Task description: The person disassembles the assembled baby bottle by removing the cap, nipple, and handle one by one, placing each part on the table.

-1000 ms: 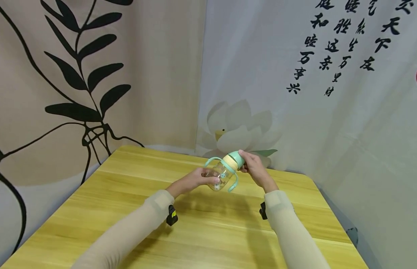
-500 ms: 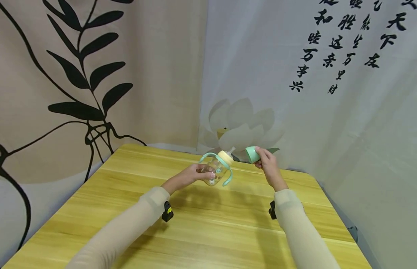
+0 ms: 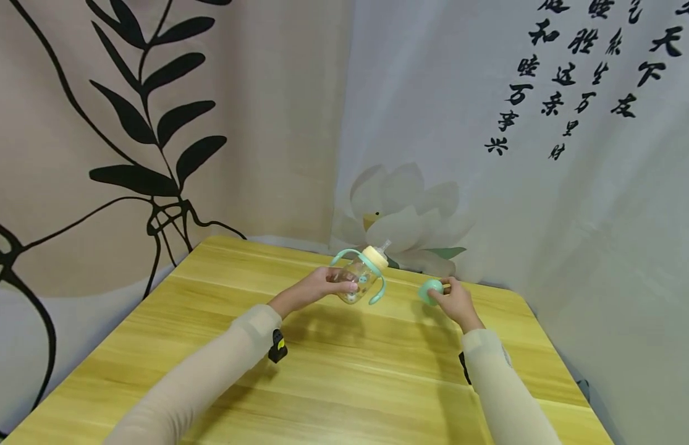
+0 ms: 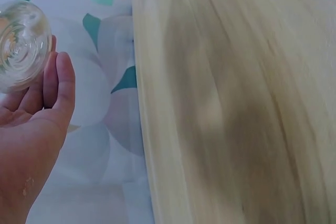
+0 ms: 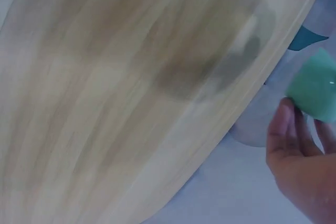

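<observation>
My left hand [image 3: 317, 290] grips a clear baby bottle [image 3: 355, 281] round its body, above the table. The bottle tilts to the right; it has a cream collar, a pale straw-like tip that is uncovered, and two mint-green handles. In the left wrist view the round base of the bottle [image 4: 21, 45] faces the camera. To the right, my right hand [image 3: 458, 305] pinches a mint-green bottle cap [image 3: 431, 292], apart from the bottle. The right wrist view has the cap [image 5: 316, 87] at the fingertips of the right hand [image 5: 304, 156].
Under both hands lies a yellow wood-grain table [image 3: 344, 371]. Behind its far edge hangs a pale curtain [image 3: 283, 123] with printed leaves, a flower and dark writing. Small dark devices are strapped to both wrists.
The right hand has pulled the cap off the bottle, baring the tip, then moved right and downward with it. The left hand still holds the bottle, shifted only slightly.
</observation>
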### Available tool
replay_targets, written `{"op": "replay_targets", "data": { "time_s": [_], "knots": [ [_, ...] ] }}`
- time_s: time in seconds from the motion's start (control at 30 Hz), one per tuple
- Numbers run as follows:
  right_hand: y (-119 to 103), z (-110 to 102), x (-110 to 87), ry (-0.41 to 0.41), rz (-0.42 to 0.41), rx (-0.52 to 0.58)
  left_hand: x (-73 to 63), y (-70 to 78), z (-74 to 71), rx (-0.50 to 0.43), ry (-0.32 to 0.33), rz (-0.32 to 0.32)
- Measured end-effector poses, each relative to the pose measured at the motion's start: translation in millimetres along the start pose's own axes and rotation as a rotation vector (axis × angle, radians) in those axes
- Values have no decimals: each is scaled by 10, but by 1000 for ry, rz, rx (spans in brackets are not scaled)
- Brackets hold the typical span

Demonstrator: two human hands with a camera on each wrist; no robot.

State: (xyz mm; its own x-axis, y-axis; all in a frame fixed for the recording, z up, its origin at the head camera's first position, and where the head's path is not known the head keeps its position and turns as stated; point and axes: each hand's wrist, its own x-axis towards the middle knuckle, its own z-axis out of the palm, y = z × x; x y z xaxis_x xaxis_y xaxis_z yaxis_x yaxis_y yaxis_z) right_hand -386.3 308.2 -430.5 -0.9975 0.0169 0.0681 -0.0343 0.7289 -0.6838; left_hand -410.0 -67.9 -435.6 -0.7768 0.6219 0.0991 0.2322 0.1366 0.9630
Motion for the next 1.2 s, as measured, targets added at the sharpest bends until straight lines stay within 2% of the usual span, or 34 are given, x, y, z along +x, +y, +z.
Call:
{"op": "replay_targets", "data": {
  "time_s": [0.23, 0.33, 0.8, 0.97, 1.2],
  "knots": [
    [72, -10, -29, -51, 22, -124, 14, -3, -23, 26, 11, -12],
    [76, 6, -29, -70, 34, -141, 24, -20, -27, 23, 4, -8],
    [282, 146, -64, -86, 81, -89, 40, 3, -25, 32, 4, -11],
    [260, 181, -71, -85, 83, -78, 38, -10, -32, 48, -2, -2],
    [299, 211, 3, -99, 92, -90, 12, -38, -61, 27, 27, -10]
  ]
}}
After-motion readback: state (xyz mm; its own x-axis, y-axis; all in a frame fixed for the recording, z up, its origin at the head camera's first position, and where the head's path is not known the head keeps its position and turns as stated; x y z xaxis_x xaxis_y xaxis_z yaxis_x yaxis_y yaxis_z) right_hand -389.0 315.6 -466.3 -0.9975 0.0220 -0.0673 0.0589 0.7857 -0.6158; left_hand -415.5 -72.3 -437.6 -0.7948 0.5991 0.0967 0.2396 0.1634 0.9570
